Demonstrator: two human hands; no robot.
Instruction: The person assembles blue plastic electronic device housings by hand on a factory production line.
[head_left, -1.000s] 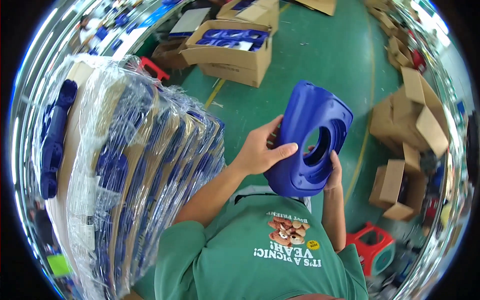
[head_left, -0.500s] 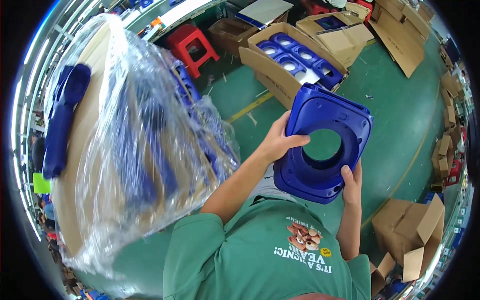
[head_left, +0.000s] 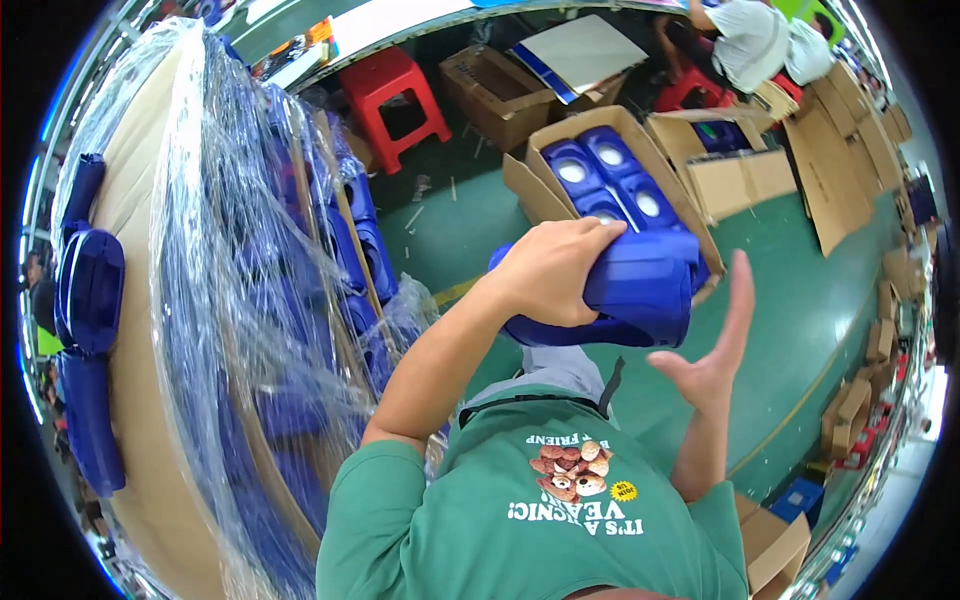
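A blue plastic housing (head_left: 640, 285) is tilted so that one of its sides faces up, in front of my body. My left hand (head_left: 560, 272) grips it by the upper edge, with the fingers over its far side. Just to its right, my right hand (head_left: 712, 365) is off the part, thumb and fingers spread. Beyond the housing stands an open cardboard box (head_left: 712, 240) holding several similar blue housings (head_left: 648, 204) with round openings. The housing hides the near part of that box.
On my left rises a large stack of blue parts under clear plastic wrap (head_left: 200, 250), with loose blue parts (head_left: 92, 290) on its cardboard top. A red stool (head_left: 385, 90), more cardboard boxes (head_left: 495, 95) and a seated person (head_left: 750, 45) are farther off. An open carton (head_left: 770, 550) lies at lower right.
The housing has turned from showing its round opening to showing its side. My right hand has let go and opened. The view has shifted, bringing the wrapped stack closer.
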